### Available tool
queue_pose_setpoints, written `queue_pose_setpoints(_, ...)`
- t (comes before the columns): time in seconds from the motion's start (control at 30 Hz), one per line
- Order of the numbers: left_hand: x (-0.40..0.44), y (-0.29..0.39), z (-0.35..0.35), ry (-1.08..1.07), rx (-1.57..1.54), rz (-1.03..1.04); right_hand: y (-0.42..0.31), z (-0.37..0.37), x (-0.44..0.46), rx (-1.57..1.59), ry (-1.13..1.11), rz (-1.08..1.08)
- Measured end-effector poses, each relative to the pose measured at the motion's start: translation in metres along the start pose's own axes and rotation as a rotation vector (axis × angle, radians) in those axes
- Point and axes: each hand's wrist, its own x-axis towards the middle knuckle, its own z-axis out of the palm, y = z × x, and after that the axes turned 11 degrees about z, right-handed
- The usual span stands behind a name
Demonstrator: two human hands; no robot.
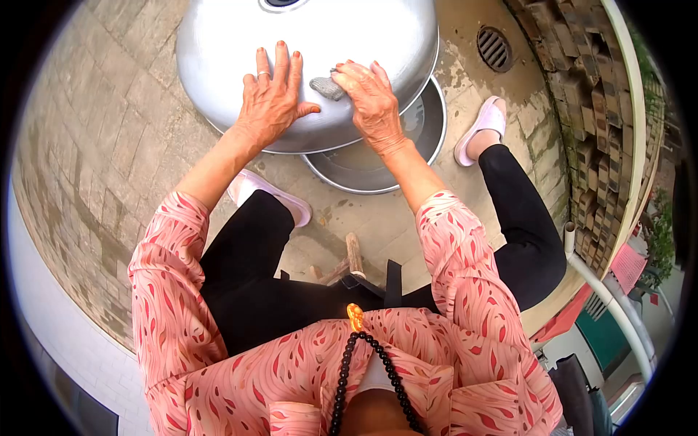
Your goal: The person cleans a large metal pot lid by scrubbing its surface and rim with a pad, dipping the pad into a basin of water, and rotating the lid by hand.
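A large domed silver metal lid (313, 43) lies in front of me, with a dark round opening at its top. My left hand (273, 94) rests flat on its near side, fingers spread and nothing held. Against the same curved surface, my right hand (371, 102) has its bent fingers on a small grey scouring pad (327, 89), which pokes out to their left. Partly under the lid sits a round metal basin (436, 120) with what looks like water inside; the lid and my right arm hide part of it.
Wet paving (109, 109) surrounds the lid. A drain grate (494, 49) is at the upper right, beside a wall of stacked bricks (592, 109). My feet in pale slippers (483, 127) stand either side of the basin. A wooden stool leg (354, 254) shows between my knees.
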Motion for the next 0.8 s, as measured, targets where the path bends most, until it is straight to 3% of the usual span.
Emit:
queue_pose_setpoints(0.1,0.005,0.022,0.007,0.001,0.004,-0.007,0.052,-0.007,0.027,-0.066,0.064,0.012)
queue_pose_setpoints(0.23,0.006,0.013,0.004,0.048,-0.007,0.005,0.092,-0.004,0.099,-0.173,0.123,0.335)
queue_pose_setpoints(0.3,0.005,0.012,0.003,0.033,-0.023,-0.002,0.069,0.015,0.082,-0.196,0.187,0.177)
queue_pose_setpoints(0.4,-0.001,0.008,0.005,0.048,-0.059,-0.014,0.010,0.010,0.032,-0.098,-0.050,0.007)
queue_pose_setpoints(0.5,-0.006,0.006,0.009,0.117,-0.073,0.017,0.039,-0.010,0.063,-0.082,-0.169,-0.046)
queue_pose_setpoints(0.57,-0.007,0.006,0.008,0.137,-0.106,-0.003,0.073,-0.007,0.099,-0.148,-0.025,-0.031)
queue_pose_setpoints(0.63,-0.007,0.005,0.009,0.158,-0.145,-0.019,0.109,0.000,0.136,-0.102,0.115,0.211)
queue_pose_setpoints(0.67,-0.007,0.005,0.009,0.174,-0.155,-0.031,0.116,0.001,0.149,-0.244,0.201,0.227)
queue_pose_setpoints(0.8,-0.007,0.007,0.008,0.164,-0.204,-0.081,0.088,0.008,0.145,-0.218,0.198,0.224)
